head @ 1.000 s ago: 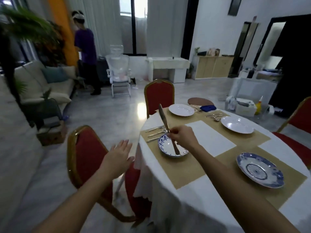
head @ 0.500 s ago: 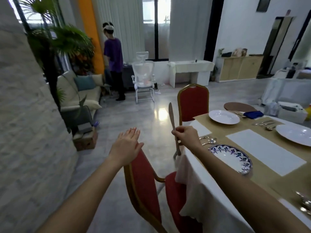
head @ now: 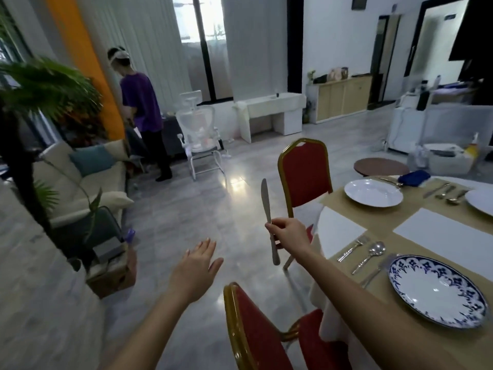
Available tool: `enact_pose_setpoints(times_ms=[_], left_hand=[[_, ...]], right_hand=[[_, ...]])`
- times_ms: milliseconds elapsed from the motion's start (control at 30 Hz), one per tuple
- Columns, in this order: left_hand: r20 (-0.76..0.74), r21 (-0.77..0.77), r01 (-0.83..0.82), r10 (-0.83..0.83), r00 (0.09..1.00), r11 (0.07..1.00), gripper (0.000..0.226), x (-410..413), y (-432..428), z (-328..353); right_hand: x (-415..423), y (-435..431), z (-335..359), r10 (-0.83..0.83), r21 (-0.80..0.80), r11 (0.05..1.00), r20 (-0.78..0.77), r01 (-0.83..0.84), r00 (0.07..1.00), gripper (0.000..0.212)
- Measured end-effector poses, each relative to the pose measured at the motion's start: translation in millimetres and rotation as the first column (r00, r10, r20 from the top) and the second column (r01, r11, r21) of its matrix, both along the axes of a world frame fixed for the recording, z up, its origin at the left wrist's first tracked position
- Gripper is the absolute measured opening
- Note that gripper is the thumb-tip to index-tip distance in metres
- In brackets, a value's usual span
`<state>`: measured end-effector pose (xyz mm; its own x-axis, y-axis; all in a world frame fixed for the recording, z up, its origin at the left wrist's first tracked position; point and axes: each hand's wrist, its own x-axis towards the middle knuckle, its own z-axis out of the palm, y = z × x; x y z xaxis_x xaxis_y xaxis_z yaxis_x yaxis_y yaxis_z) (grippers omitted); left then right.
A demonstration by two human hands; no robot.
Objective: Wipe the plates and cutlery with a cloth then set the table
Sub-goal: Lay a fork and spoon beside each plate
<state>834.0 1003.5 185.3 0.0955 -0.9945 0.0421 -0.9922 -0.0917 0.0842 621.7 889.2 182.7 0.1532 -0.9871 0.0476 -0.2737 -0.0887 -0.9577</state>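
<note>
While our right hand gripped the knife about mid-length, fingers curled round the handle, the blade pointed up and the handle end hung below the fist. We had the knife in the air over the floor, just off the left edge of the table. Our left hand was flat with fingers straight and together, holding nothing, lower and left of the knife and apart from it. On the tan placemat nearest us sat a blue-patterned plate, with a fork and spoon just left of it. Further back we saw a white plate, more cutlery and a blue cloth. Two red chairs stood at the table, the near chair below our arms and the far chair behind the knife. Beyond them a person in a purple shirt stood by a white office chair.
</note>
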Motion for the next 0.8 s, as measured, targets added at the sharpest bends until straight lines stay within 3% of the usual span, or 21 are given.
enact_pose_setpoints(times_ms=[267,367,500,667,800], left_hand=[[-0.015,0.058,0.275,-0.274,0.962,0.960,0.073,76.5,-111.8,-23.5],[0.013,0.091,0.372,-0.374,0.927,0.924,0.110,110.8,-150.2,-14.5],[0.017,0.092,0.454,-0.457,0.889,0.886,0.061,121.7,-212.6,-5.5],[-0.022,0.118,0.611,-0.613,0.790,0.783,0.061,93.7,-286.3,-21.0],[-0.043,0.127,0.699,-0.700,0.713,0.704,0.093,64.6,-359.6,-33.5]], right_hand=[[59.8,-64.1,-27.6,-0.262,0.099,0.961,0.019,0.259,0.965,0.025],[66.8,-75.8,-21.9,-0.382,0.138,0.916,0.016,0.376,0.924,0.020],[60.0,-97.4,-20.4,-0.535,0.116,0.837,-0.035,0.535,0.844,0.011],[51.0,-144.6,-30.8,-0.653,0.137,0.748,-0.029,0.650,0.757,0.023],[32.3,-199.4,-41.1,-0.720,0.151,0.687,0.006,0.711,0.694,0.021]])
